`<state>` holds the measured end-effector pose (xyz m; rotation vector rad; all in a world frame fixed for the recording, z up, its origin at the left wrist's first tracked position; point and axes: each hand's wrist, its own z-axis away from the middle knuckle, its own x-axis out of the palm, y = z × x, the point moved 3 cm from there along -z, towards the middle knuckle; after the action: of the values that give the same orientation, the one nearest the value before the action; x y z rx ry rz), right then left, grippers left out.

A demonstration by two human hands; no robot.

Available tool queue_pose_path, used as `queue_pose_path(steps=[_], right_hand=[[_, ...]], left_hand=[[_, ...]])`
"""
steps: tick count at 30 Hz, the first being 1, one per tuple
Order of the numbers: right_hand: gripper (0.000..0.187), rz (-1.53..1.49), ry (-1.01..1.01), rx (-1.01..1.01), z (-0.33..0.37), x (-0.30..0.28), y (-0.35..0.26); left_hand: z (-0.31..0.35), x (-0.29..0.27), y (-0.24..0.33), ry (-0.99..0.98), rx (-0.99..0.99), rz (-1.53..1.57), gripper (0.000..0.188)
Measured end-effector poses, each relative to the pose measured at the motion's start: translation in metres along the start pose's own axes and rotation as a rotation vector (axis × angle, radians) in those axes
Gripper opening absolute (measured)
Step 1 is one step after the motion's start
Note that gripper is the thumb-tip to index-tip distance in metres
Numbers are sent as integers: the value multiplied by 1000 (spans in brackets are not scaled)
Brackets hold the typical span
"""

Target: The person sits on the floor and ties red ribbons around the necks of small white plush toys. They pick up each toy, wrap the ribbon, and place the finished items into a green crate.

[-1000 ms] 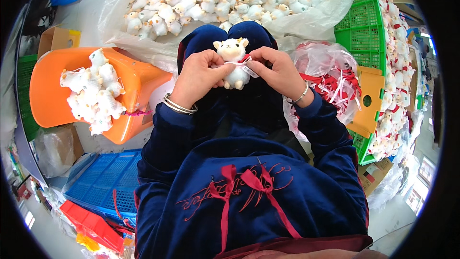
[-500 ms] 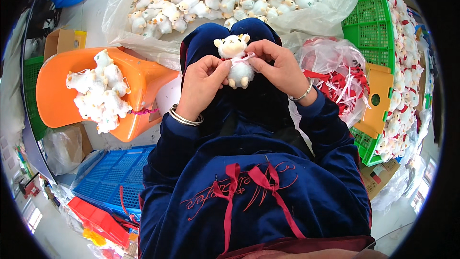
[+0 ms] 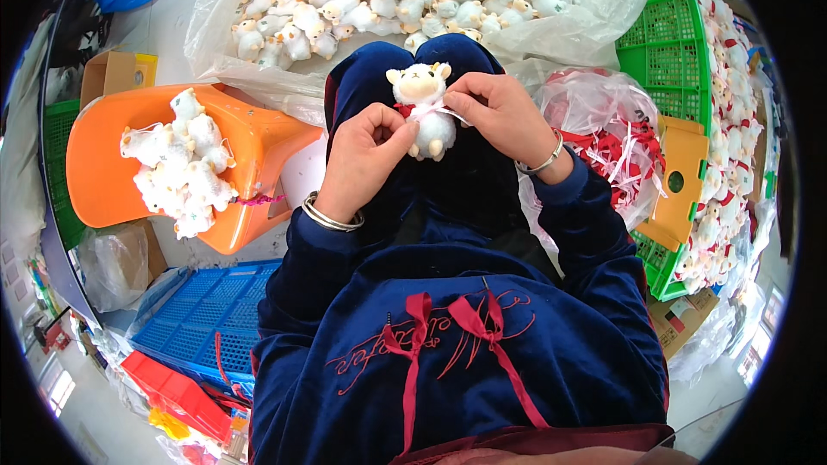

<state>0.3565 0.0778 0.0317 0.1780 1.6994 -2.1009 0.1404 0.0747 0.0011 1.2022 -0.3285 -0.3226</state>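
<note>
In the head view, a little white toy animal (image 3: 429, 133) sits upright over the person's dark blue lap (image 3: 366, 65), with its face up near the knees. A thin white ribbon (image 3: 428, 110) and a bit of red (image 3: 403, 109) go across its neck. The left hand (image 3: 366, 151) has its thumb and finger closed on one side of the toy; whether they pinch some ribbon too is too small to tell. The right hand (image 3: 500, 112) has its thumb and finger squeezed together on the white ribbon at the other side. Past the knees, a big pile of white toys (image 3: 405, 0) lies on a clear plastic sheet (image 3: 594, 30). On the left, a small heap of toys (image 3: 183, 172) lies on an orange chair (image 3: 93, 164), with a blue crate (image 3: 202, 314) nearer the person. On the right, a clear bag (image 3: 586, 90) holds red and white ribbons (image 3: 616, 159), just beside a green basket (image 3: 663, 60). More toys with red bits (image 3: 724, 146) are at the basket's far side.
</note>
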Motion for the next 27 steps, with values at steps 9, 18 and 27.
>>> queue_pose_path(steps=[9, 18, 27], right_hand=[[14, -238, -41, 35, 3, 9, -4], [14, -152, -55, 10, 0, 4, -2], [14, 209, -2, -80, -1, -5, -25]], left_hand=[[0, -10, 15, -96, 103, -275, 16], [-18, 0, 47, 43, 149, -665, 28], [-18, 9, 61, 47, 160, -805, 19]])
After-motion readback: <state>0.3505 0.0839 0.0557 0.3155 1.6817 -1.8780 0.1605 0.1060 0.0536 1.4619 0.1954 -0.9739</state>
